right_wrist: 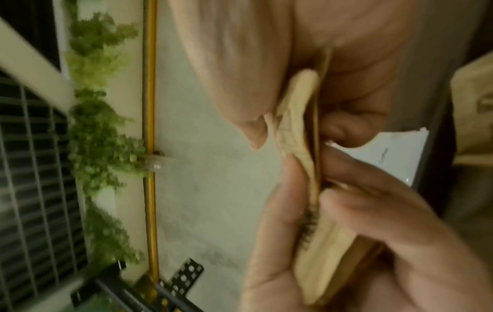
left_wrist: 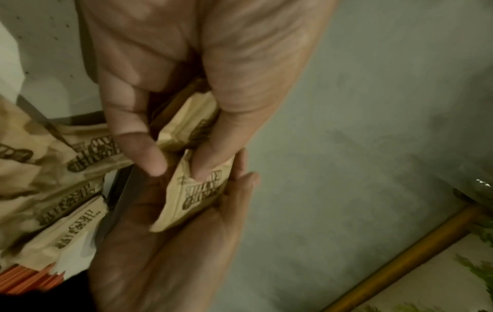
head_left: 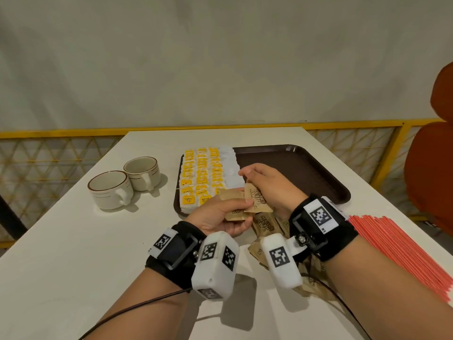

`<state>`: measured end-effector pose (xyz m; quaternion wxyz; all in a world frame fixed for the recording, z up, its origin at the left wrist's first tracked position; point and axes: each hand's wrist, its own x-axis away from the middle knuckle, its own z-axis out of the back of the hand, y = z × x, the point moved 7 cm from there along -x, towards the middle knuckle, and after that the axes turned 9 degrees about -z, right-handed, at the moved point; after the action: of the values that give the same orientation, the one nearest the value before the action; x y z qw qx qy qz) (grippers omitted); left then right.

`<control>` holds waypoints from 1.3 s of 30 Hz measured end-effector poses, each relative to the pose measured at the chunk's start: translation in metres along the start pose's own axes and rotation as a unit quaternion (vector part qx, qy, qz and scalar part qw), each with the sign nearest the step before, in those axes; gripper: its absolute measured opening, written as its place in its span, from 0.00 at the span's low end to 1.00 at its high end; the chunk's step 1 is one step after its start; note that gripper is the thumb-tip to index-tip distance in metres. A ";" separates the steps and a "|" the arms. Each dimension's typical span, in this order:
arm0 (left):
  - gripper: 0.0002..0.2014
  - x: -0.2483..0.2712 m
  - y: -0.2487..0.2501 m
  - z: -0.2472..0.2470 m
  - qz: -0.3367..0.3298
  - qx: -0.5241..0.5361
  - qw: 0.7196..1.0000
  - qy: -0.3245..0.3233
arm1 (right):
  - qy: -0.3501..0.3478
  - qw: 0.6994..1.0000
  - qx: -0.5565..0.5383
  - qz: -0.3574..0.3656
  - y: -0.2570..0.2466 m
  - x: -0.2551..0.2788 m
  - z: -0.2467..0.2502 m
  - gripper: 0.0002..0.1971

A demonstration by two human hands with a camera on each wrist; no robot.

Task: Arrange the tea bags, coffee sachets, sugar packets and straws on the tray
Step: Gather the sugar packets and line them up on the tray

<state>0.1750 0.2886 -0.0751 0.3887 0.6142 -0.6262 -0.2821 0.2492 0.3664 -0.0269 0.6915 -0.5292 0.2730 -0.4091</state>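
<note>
Item in hand: brown paper sachets (head_left: pixel 257 201), printed dark, held above the near edge of the tray (head_left: pixel 306 168). The left hand (head_left: pixel 215 217) grips a small stack of them, thumb on top and fingers beneath. The right hand (head_left: pixel 267 185) pinches one sachet by its upper half against that stack; the right wrist view shows it edge-on between thumb and fingers (right_wrist: pixel 354 130).

Handling, as judged: light, thin, limp paper that bends under a pinch. The faces look likely to slide on one another, so a loose stack could fan out. Best taken by the flat faces near the middle, or squared by the short edges.

More brown sachets (head_left: pixel 266 223) lie loose on the desk (head_left: pixel 73 241), just near of the tray and below the hands. Yellow-tagged tea bags (head_left: pixel 203 177) fill the tray's left part in rows; its right part is bare. Red straws (head_left: pixel 402 251) lie on the desk at the near right. Two cups (head_left: pixel 125 185) stand left of the tray.
</note>
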 end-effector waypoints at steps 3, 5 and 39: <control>0.15 -0.002 0.006 0.006 -0.021 0.013 0.999 0.024 | -0.070 0.980 -0.163 -0.084 0.013 0.011 -0.007 0.07; 0.18 -0.003 0.011 0.012 -0.039 0.033 0.998 0.038 | -0.113 0.963 -0.225 -0.097 0.017 0.020 -0.011 0.06; 0.14 -0.002 0.033 0.029 -0.166 0.031 0.980 0.105 | -0.047 0.952 -0.295 -0.070 0.019 0.032 0.003 0.05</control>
<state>0.1327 0.2903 -0.0633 0.3804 0.7476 -0.4799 -0.2570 0.2736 0.3421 -0.0425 0.4865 -0.7455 0.3113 -0.3326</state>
